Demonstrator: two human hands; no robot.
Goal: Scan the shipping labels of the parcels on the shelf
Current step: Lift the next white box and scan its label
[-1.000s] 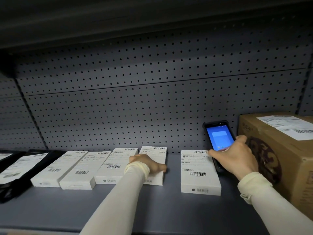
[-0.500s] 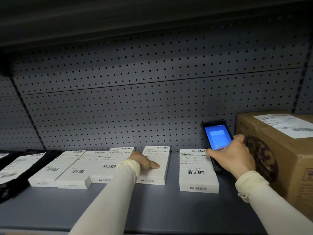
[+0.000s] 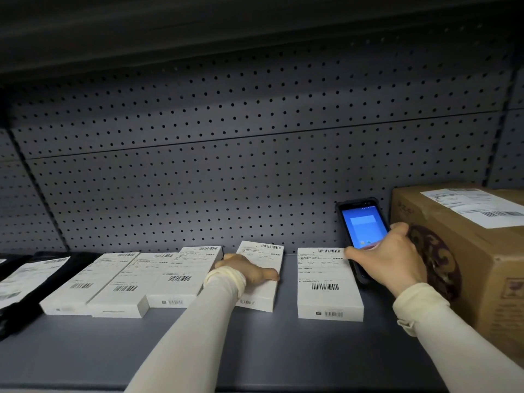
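Observation:
Several flat white boxes with shipping labels lie in a row on the grey shelf (image 3: 255, 347). My left hand (image 3: 246, 269) rests on top of the fourth white box (image 3: 263, 279), fingers laid over it. To its right lies a separate white box (image 3: 326, 282) with its label and barcode facing up. My right hand (image 3: 388, 259) grips a black handheld scanner (image 3: 363, 231) with a lit blue screen, held upright just behind that box's far right corner.
A large brown cardboard box (image 3: 467, 251) with a label on top stands at the right, close to my right hand. Three white boxes (image 3: 136, 279) lie left of my left hand, then black bagged parcels (image 3: 25, 282). A pegboard wall (image 3: 226, 171) closes the back.
My left hand has slid the fourth white box a little to the right, away from the third one. My right hand and the scanner have hardly moved.

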